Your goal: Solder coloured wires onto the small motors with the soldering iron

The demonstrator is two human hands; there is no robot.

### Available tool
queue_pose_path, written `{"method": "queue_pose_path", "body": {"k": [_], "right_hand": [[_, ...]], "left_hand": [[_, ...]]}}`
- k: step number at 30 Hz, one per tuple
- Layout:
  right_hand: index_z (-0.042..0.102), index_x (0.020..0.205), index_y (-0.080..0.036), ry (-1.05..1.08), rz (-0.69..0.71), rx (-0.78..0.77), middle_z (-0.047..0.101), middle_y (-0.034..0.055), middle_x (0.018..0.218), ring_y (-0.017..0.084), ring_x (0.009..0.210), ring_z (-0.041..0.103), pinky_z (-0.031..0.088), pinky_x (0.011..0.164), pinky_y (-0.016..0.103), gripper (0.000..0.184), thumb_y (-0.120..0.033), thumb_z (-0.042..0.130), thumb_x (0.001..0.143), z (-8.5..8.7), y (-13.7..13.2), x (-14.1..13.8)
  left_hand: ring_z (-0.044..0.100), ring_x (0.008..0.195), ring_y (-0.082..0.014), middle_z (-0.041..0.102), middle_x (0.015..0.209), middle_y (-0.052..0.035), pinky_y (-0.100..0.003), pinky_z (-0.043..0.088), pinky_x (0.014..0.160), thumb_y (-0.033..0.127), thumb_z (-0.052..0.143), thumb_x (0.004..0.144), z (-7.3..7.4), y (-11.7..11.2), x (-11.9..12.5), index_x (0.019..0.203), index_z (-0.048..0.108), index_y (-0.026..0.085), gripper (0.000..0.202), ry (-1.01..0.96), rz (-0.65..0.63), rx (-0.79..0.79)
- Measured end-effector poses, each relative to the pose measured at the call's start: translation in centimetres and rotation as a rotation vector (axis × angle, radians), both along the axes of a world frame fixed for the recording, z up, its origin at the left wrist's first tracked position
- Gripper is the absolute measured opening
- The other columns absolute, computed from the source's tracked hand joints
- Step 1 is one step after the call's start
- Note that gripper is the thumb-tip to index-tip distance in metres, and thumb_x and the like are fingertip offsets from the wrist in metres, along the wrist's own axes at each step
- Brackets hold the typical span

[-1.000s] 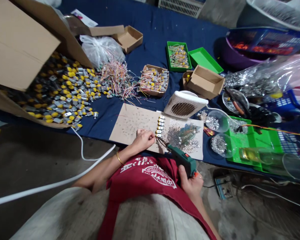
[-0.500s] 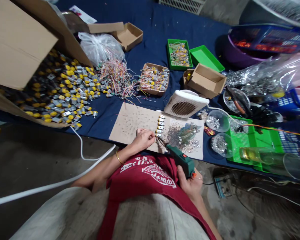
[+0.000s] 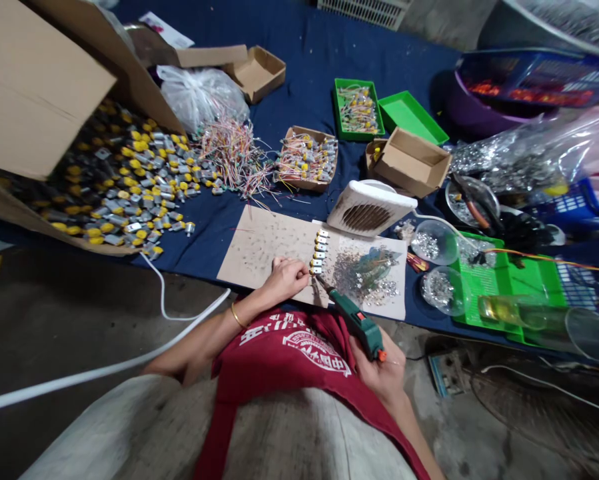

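My right hand [image 3: 384,370] is wrapped round the handle of a green soldering gun [image 3: 354,317] with a red-orange part at its rear end. The gun's tip reaches the lowest of a short column of small motors [image 3: 320,253] with yellow end caps, standing on a cardboard sheet [image 3: 256,243]. My left hand [image 3: 288,277] rests on the sheet, its fingers pinched together beside that lowest motor. Whatever lies between those fingertips is too small to make out. Dark crumbs and bits of metal [image 3: 362,273] are scattered on the sheet right of the column.
A tipped carton [image 3: 44,87] spills many loose motors [image 3: 129,193] at left, beside a heap of thin wires [image 3: 232,150]. A white fan unit [image 3: 372,208] stands behind the sheet. Green trays [image 3: 534,273] and clear cups of metal parts [image 3: 436,290] are at right.
The rear of the soldering gun has dropped slightly and turned in my right hand, while its tip stays by the lowest motor. My left hand looks unmoved.
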State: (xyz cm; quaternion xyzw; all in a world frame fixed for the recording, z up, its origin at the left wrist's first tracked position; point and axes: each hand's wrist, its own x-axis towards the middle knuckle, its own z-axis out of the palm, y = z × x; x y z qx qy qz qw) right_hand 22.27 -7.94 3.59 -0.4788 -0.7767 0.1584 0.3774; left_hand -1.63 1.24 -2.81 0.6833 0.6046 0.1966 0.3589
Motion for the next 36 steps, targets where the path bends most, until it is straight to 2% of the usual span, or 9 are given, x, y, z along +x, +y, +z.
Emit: {"method": "queue_pose_path", "body": {"k": [4, 13, 22, 30, 36], "right_hand": [[0.065, 0.093, -0.02, -0.001, -0.042, 0.003, 0.073, 0.005, 0.084, 0.017, 0.067, 0.071, 0.056, 0.062, 0.025, 0.002, -0.022, 0.064, 0.094, 0.4, 0.0, 0.0], [0.06, 0.079, -0.02, 0.024, -0.063, -0.027, 0.069, 0.0022, 0.073, 0.013, 0.057, 0.063, 0.047, 0.051, 0.022, 0.017, -0.024, 0.063, 0.095, 1.1, 0.1, -0.3], [0.062, 0.079, -0.02, 0.027, -0.08, -0.05, 0.068, 0.0016, 0.072, 0.012, 0.051, 0.057, 0.043, 0.048, 0.022, 0.017, -0.026, 0.063, 0.095, 0.7, -0.1, -0.2], [0.062, 0.079, -0.02, 0.028, -0.07, -0.063, 0.067, 0.0014, 0.071, 0.013, 0.053, 0.06, 0.045, 0.05, 0.022, 0.017, -0.025, 0.063, 0.096, 0.6, 0.1, -0.5], [0.063, 0.086, -0.021, 0.005, -0.051, -0.045, 0.069, 0.0014, 0.075, 0.014, 0.059, 0.064, 0.049, 0.055, 0.022, 0.011, -0.025, 0.063, 0.096, 0.5, 0.1, -0.4]], "left_hand": [[0.065, 0.084, -0.0178, 0.071, 0.077, 0.0014, -0.038, 0.033, 0.098, 0.017, 0.063, 0.085, -0.1, 0.0, 0.0, 0.078, 0.067, 0.019, 0.009, -0.002, 0.009, 0.006], [0.065, 0.084, -0.0176, 0.072, 0.078, 0.0005, -0.039, 0.034, 0.098, 0.018, 0.063, 0.085, 0.0, 0.0, 0.0, 0.078, 0.068, 0.019, 0.008, -0.007, 0.012, 0.003], [0.066, 0.085, -0.0183, 0.072, 0.079, 0.0005, -0.039, 0.034, 0.099, 0.018, 0.063, 0.086, 0.1, 0.0, 0.1, 0.08, 0.07, 0.02, 0.009, -0.011, 0.012, -0.003], [0.065, 0.084, -0.0178, 0.072, 0.079, 0.0005, -0.038, 0.034, 0.097, 0.018, 0.063, 0.086, 0.0, 0.1, 0.1, 0.081, 0.07, 0.02, 0.009, 0.001, 0.007, -0.009], [0.064, 0.083, -0.0178, 0.072, 0.078, 0.001, -0.038, 0.034, 0.097, 0.018, 0.062, 0.086, -0.2, 0.1, 0.1, 0.079, 0.07, 0.02, 0.01, -0.008, 0.016, 0.008]]}}
